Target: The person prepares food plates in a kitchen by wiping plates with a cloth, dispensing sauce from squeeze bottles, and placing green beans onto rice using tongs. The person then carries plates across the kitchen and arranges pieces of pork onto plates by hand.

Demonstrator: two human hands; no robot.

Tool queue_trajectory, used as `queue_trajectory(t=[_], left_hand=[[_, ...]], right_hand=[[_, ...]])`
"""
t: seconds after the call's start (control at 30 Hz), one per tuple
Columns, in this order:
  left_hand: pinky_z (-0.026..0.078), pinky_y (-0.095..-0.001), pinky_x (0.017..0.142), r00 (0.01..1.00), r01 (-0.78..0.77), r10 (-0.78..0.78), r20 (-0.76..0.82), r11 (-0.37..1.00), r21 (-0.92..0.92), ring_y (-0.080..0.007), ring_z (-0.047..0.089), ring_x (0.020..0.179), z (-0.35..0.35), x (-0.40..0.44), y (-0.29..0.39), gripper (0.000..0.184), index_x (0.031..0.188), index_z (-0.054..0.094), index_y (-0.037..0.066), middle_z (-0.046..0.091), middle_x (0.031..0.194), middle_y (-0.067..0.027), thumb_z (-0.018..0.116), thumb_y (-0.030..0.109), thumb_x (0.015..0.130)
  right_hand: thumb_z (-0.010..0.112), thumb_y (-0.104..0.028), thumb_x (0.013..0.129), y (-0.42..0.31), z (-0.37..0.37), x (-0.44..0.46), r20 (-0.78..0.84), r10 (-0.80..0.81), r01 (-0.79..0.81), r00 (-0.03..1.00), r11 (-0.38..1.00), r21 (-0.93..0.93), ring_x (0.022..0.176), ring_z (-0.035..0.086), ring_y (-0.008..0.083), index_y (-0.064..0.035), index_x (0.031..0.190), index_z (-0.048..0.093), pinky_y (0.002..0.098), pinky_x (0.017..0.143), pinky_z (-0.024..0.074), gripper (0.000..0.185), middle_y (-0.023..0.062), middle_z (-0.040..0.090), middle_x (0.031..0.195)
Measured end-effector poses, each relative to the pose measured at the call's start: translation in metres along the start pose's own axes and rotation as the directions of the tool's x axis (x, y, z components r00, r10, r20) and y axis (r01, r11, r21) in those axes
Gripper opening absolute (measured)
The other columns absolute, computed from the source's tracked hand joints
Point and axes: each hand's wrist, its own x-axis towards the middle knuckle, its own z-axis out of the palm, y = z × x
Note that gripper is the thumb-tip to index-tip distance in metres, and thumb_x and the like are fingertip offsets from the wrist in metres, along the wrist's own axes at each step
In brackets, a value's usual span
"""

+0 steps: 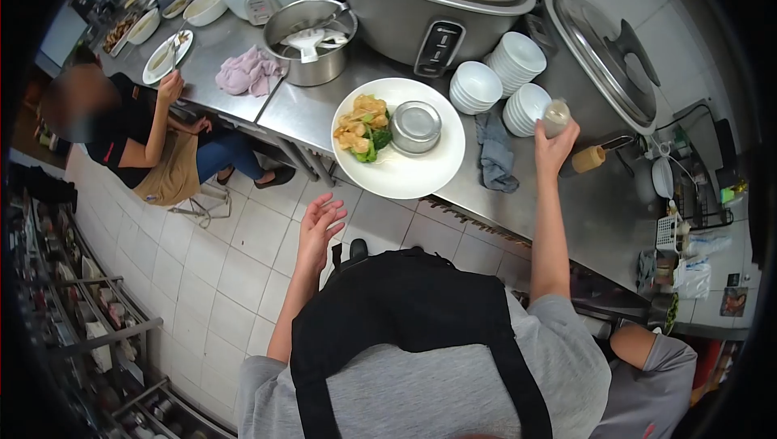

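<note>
- My hands are well apart: my right hand (556,146) is closed around a small bottle (555,114), while my left hand (322,224) hangs with fingers loosely spread above the tiled floor (267,249).
- The small bottle is over the right part of a steel counter (558,208), just beside stacked white bowls (528,110) in my view; a large rice cooker (599,59) rises behind it.
- Bare steel shows between a grey-blue cloth (495,154) and a yellowish container (588,159) near my right wrist.
- A large white plate (368,180) sits by the counter's front edge; I cannot tell whether its rim overhangs.
- Floor tiles lie between my left hand and a seated person (133,127).
- The small bottle looks pale and partly see-through, with a rounded end showing above my fingers; my grip hides the rest.
- On the plate are orange-coated pieces (362,119), green broccoli (380,141) and a round metal dish (415,127).
</note>
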Motion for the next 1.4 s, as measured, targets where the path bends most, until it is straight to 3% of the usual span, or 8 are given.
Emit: queue_trajectory(t=[0.1,0.13,0.37,0.87,1.0,1.17,1.23,1.4], left_hand=[[0.044,-0.0314,0.084,0.999,-0.037,0.038,0.017,0.999,-0.006,-0.0180,0.055,0.100,-0.009,0.003,0.004,0.039,0.123,0.041,0.006,0.054,0.113,-0.0098,0.053,0.015,0.087],[0.044,-0.0311,0.083,0.999,-0.039,0.039,0.021,0.999,-0.005,-0.0179,0.055,0.100,-0.011,0.005,0.005,0.039,0.123,0.041,0.006,0.054,0.113,-0.0096,0.053,0.015,0.087],[0.044,-0.0326,0.084,0.997,-0.040,0.040,0.059,0.999,-0.003,-0.0187,0.055,0.101,-0.018,0.011,0.009,0.037,0.124,0.041,0.006,0.053,0.115,-0.0093,0.051,0.015,0.088],[0.044,-0.0319,0.084,0.999,-0.003,0.004,0.034,1.000,-0.013,-0.0182,0.054,0.101,-0.028,0.012,-0.001,0.037,0.123,0.041,0.006,0.053,0.114,-0.0095,0.050,0.015,0.089],[0.044,-0.0306,0.082,0.998,0.012,-0.010,0.064,1.000,-0.027,-0.0178,0.056,0.099,-0.016,0.013,-0.002,0.038,0.122,0.042,0.006,0.054,0.113,-0.0093,0.053,0.015,0.087],[0.044,-0.0325,0.082,0.991,0.013,-0.017,0.134,0.999,0.030,-0.0193,0.056,0.098,0.017,0.023,-0.001,0.041,0.126,0.037,0.006,0.053,0.113,-0.0111,0.052,0.015,0.088],[0.045,-0.0337,0.082,0.990,0.023,-0.024,0.142,1.000,0.005,-0.0204,0.056,0.098,0.027,0.029,-0.006,0.045,0.128,0.033,0.006,0.053,0.113,-0.0120,0.052,0.015,0.088],[0.048,-0.0396,0.080,0.985,0.046,-0.030,0.171,0.995,-0.086,-0.0247,0.057,0.097,0.053,0.046,-0.017,0.054,0.131,0.025,0.013,0.051,0.113,-0.0107,0.055,0.016,0.086]], right_hand=[[0.068,-0.016,0.068,-0.098,-0.018,0.023,0.704,0.192,-0.340,0.684,0.938,0.074,0.095,0.051,0.0326,-0.0024,0.112,0.047,0.0402,0.082,0.0404,0.050,0.0188,0.054,0.096],[0.067,-0.016,0.067,-0.103,-0.007,0.016,0.744,0.039,-0.192,0.667,0.974,0.121,0.095,0.053,0.0315,-0.0050,0.112,0.049,0.0405,0.082,0.0411,0.050,0.0171,0.056,0.095],[0.063,-0.011,0.067,-0.177,0.040,-0.004,0.815,-0.407,0.627,0.413,0.776,0.070,0.089,0.055,0.0246,-0.0081,0.102,0.055,0.0383,0.073,0.0409,0.036,0.0089,0.060,0.091],[0.058,-0.012,0.071,-0.194,0.075,0.014,0.849,-0.443,0.844,0.288,0.536,-0.007,0.081,0.057,0.0200,-0.0090,0.080,0.063,0.0331,0.069,0.0388,0.011,0.0058,0.063,0.080],[0.063,-0.011,0.067,-0.182,0.076,0.014,0.833,-0.409,0.771,0.371,0.636,-0.031,0.082,0.057,0.0245,-0.0053,0.092,0.059,0.0362,0.070,0.0436,0.026,0.0091,0.062,0.080],[0.075,-0.023,0.060,-0.132,0.067,0.006,0.884,-0.132,-0.043,0.448,0.985,0.169,0.084,0.061,0.0245,-0.0029,0.097,0.060,0.0322,0.076,0.0466,0.044,0.0126,0.064,0.090],[0.076,-0.025,0.065,-0.108,0.051,-0.006,0.891,-0.103,-0.527,0.442,0.775,0.350,0.086,0.058,0.0174,-0.0021,0.109,0.055,0.0290,0.080,0.0448,0.054,0.0088,0.062,0.093],[0.076,-0.016,0.067,-0.064,-0.045,-0.024,0.685,0.179,-0.593,0.706,0.678,0.434,0.091,0.057,0.0169,-0.0018,0.114,0.050,0.0314,0.082,0.0439,0.056,0.0072,0.060,0.102]])
